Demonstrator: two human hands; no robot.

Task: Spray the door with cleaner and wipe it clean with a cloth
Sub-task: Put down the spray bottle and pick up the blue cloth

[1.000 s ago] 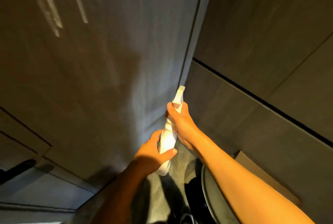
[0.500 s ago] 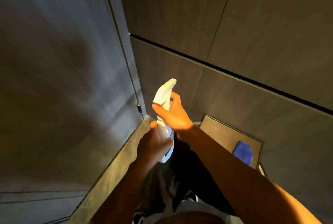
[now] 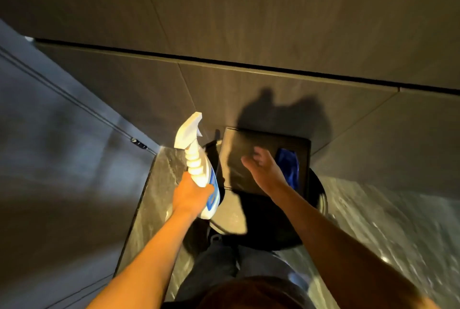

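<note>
The door (image 3: 57, 159) stands at the left, the spray bottle (image 3: 199, 166) just right of it, and further right the cloth (image 3: 288, 166) lies on a stand (image 3: 261, 144) set against the wall (image 3: 249, 22) ahead.

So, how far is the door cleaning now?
Spraying cannot be confirmed: the door on the left shows no clear wet marks. In hand: the left hand holds the spray bottle, and the open right hand reaches toward the blue cloth on the dark stand. Left: wiping the door.

Right hand (image 3: 261, 171) blurred — hides part of cloth (image 3: 288, 166).
</note>
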